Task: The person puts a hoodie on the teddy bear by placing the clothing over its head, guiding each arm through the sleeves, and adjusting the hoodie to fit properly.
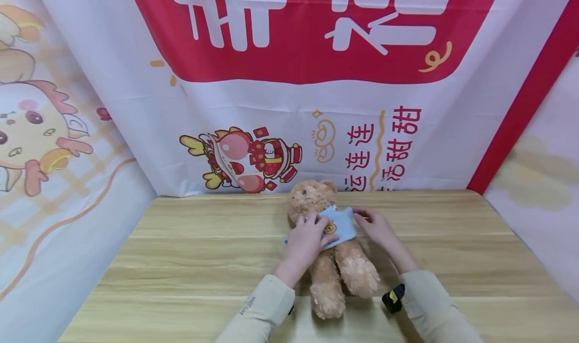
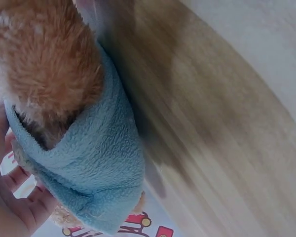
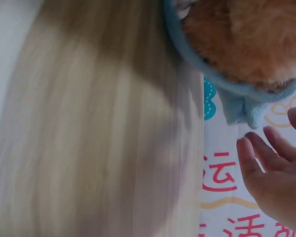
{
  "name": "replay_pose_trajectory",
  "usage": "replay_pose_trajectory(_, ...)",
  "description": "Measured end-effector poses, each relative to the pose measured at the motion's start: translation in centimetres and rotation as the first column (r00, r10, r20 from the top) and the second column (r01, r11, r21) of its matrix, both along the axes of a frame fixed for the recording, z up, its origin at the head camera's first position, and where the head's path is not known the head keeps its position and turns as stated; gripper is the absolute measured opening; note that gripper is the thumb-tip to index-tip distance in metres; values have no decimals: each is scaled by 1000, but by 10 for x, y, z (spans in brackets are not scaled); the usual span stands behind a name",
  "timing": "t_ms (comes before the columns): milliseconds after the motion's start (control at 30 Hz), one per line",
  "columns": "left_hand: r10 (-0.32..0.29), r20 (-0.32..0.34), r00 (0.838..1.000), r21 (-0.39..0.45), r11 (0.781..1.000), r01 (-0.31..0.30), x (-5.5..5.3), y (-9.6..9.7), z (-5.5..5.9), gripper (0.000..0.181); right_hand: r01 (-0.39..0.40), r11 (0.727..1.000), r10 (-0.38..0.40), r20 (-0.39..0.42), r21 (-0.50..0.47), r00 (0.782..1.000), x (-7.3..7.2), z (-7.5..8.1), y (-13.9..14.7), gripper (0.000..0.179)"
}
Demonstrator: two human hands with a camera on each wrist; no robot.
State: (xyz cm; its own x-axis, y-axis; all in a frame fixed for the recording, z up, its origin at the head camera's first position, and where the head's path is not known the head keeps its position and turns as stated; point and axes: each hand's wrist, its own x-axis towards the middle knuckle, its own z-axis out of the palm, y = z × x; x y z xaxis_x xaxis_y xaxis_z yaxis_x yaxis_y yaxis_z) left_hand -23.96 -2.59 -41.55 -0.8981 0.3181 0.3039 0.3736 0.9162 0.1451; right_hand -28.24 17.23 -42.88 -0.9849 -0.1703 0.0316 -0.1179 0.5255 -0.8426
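A brown plush teddy bear lies on its back on the table, its head toward the wall. Around its torso is a light blue fleece garment with a bear-face patch. My left hand rests on the garment's left side, thumb and fingers spread. In the left wrist view, the fingers of that hand are right at the blue cloth. My right hand is by the garment's upper right corner. The right wrist view shows this hand with loosely bent fingers just below a blue sleeve.
The wooden table ends at a white and red printed cloth hanging behind it. More printed cloth hangs along the left side, and a pale one along the right. A black strap device is at my right wrist.
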Motion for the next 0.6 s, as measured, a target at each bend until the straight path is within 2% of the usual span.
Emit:
replay_pose_trajectory(167,-11,-35,999,-85,996,8,0,2,-3,48,-87,982,108,122,-165,987,-6,-3,0,54)
replay_pose_trajectory(333,-37,-86,996,-158,987,23,1,3,-6,49,-131,943,214,257,-306,942,-10,-7,9,67)
replay_pose_trajectory(467,-52,-124,991,-185,982,28,2,4,-6,48,-150,933,261,326,-327,909,-10,-7,12,76)
replay_pose_trajectory(600,-68,-108,992,-171,984,49,1,2,-6,47,-145,950,242,355,-278,903,-9,-6,11,73)
